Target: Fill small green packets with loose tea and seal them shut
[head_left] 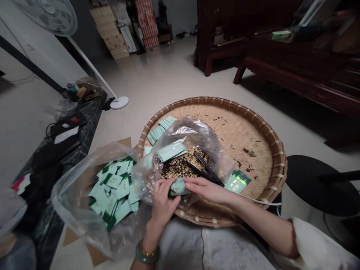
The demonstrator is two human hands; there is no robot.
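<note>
The left hand (165,199) grips the left end of a small, pale-green, oblong, foil-like packet (179,186) lying left to right, the right hand (207,189) pinching its right end.

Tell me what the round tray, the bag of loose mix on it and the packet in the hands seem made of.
Round tray: matte woven bamboo or similar cane, judging by plaited strips and a bound rim.
Bag: thin, glossy plastic, being see-through with bright creases.
Packet: perhaps coated paper or plastic film, low-sheen; it curves softly.
</note>
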